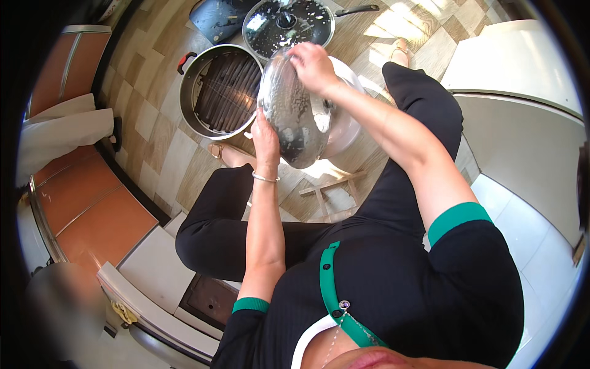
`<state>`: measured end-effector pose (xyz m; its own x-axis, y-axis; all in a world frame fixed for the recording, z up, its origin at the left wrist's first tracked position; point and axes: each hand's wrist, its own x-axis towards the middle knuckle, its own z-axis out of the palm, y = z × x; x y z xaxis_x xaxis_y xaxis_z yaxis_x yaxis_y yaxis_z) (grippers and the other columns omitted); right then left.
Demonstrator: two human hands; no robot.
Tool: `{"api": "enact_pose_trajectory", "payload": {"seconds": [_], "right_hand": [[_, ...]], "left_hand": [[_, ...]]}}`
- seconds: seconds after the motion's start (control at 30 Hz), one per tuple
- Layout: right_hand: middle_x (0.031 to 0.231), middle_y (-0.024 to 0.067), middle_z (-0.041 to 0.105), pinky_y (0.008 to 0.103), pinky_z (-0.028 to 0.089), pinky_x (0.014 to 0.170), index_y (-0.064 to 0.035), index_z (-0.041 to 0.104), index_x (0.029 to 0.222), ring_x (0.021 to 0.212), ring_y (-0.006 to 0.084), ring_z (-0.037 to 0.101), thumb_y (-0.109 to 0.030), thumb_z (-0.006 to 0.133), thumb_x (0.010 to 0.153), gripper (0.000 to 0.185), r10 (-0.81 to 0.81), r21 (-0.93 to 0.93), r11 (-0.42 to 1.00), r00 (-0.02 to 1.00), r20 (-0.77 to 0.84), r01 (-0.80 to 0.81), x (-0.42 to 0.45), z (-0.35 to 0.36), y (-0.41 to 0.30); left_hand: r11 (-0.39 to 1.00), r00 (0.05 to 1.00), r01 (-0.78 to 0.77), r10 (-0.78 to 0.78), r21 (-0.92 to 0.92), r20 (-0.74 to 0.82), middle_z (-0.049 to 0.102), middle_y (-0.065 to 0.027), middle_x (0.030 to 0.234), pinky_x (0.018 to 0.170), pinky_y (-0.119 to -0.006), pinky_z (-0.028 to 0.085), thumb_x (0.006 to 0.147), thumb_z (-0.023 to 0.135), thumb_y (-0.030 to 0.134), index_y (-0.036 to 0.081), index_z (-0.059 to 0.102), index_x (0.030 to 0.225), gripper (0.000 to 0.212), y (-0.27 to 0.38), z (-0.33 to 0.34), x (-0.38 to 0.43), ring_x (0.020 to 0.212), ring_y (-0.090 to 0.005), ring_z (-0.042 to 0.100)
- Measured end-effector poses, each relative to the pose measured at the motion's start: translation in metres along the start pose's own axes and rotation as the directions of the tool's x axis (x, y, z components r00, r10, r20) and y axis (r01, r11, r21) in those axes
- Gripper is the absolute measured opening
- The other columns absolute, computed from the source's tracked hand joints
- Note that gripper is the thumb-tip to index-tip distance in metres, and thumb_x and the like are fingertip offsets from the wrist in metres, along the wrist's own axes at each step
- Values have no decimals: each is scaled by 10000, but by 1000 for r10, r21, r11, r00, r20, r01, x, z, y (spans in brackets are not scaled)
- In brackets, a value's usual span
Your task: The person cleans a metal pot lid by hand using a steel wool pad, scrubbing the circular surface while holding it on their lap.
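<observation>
My left hand (267,140) grips the near left edge of a shiny lid (292,115), which is tilted up on its side and looks like a glass pot lid with wet or foamy marks. At its far upper edge, my right hand (313,67) touches the lid with bent fingers; whether it holds a cloth is unclear. Under and behind the lid, a white basin (348,80) stands on the floor, partly hidden. To the left is a large round metal pot (184,104) with a red and black handle and a dark slatted rack (228,92) inside.
A dark frying pan with a glass lid (262,34) and white bits lies beyond the pot, beside a dark sheet-like object (214,20). A wooden frame (318,191) rests between my legs. Orange cabinets (97,207) line the left; a white appliance or cabinet (516,133) stands right.
</observation>
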<state>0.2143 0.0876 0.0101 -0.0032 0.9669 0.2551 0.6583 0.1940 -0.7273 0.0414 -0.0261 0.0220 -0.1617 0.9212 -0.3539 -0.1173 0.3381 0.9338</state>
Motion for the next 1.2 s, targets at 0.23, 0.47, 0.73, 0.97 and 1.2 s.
{"api": "enact_pose_trajectory", "payload": {"seconds": [0.23, 0.47, 0.73, 0.97, 1.2], "right_hand": [[1050, 91, 694, 429, 498, 912, -87, 708, 964, 1020, 309, 630, -103, 673, 858, 113, -465, 104, 880, 885, -15, 464, -14, 6, -51], [1011, 90, 669, 405, 490, 920, -69, 658, 926, 1053, 312, 607, -56, 619, 822, 111, -572, 154, 819, 809, 135, 553, -44, 5, -83], [1042, 124, 681, 424, 492, 930, -61, 680, 1017, 1044, 308, 616, -92, 643, 875, 150, -360, -1, 933, 932, 48, 360, -17, -6, -33], [1126, 144, 623, 449, 479, 964, -93, 663, 1095, 1091, 330, 592, -123, 625, 878, 222, -310, 142, 945, 945, 100, 295, -65, 0, -45], [1140, 193, 606, 472, 452, 998, -53, 637, 1176, 1128, 387, 557, -20, 540, 893, 301, -27, 77, 997, 1000, -14, 28, -100, 27, -32]], "left_hand": [[981, 992, -125, 124, 151, 10, 635, -138, 880, 745, -360, 451, 1096, 322, 335, -102, 587, 1070, 512, -16, -17, 2, 783, -199, 533], [986, 997, -79, 76, 148, 24, 631, -49, 1013, 822, -307, 454, 1078, 359, 350, -36, 628, 1082, 470, -15, -36, -1, 898, -137, 545], [930, 994, 87, -104, -356, -28, 616, -10, 1015, 878, -319, 442, 1065, 294, 426, 91, 630, 1101, 476, -20, -10, 6, 940, -156, 549], [967, 984, 174, -161, -187, 81, 640, -113, 1208, 969, -339, 458, 1048, 306, 575, -20, 582, 1286, 698, 4, -51, 28, 1076, -196, 601], [972, 994, 33, -8, 234, -107, 663, -4, 859, 651, -229, 433, 931, 721, 335, -22, 677, 992, 365, 10, -43, 48, 741, -57, 530]]}}
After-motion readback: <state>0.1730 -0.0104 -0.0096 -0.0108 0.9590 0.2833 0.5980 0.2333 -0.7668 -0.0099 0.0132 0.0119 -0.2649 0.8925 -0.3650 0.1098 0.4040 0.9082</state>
